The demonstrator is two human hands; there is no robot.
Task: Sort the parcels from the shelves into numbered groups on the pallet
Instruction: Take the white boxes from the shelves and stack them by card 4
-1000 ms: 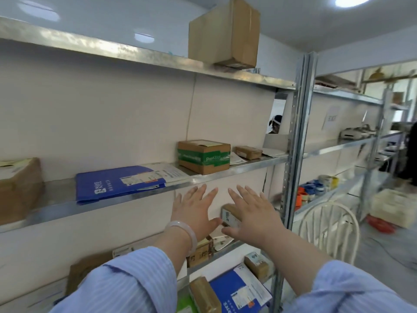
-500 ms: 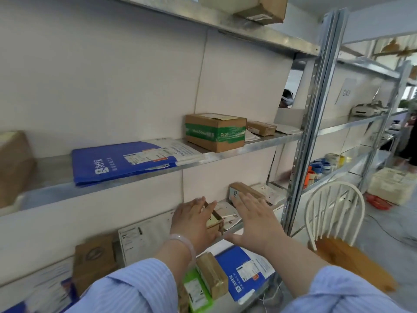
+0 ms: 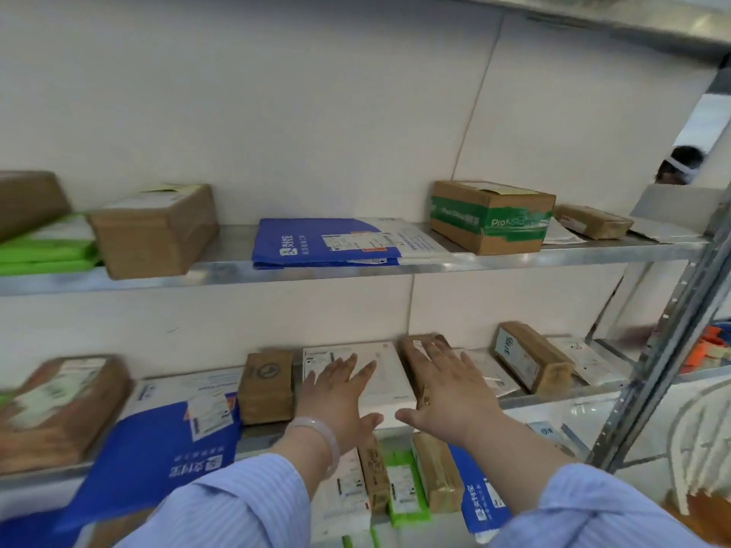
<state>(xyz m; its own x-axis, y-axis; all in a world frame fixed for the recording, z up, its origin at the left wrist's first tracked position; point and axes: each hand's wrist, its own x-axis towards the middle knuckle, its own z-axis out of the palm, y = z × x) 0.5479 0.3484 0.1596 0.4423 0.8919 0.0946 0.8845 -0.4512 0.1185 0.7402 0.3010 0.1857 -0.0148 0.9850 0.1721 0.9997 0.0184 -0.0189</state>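
Middle shelf [image 3: 561, 391] carries a row of parcels; the pallet is not in view. White flat parcel [image 3: 389, 369] lies between the two hands. Left hand [image 3: 336, 393], fingers straight and spread, is over its left part. Right hand [image 3: 447, 385], also spread, is over the long brown parcel [image 3: 409, 361] touching its right side. Contact cannot be told; nothing is gripped. Best approach, I judge: set the palms on the white parcel's side edges, slide it forward, and keep the label up.

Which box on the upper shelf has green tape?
The large box right of the blue mailer, banded in green tape; the left brown box and small far-right box show none.
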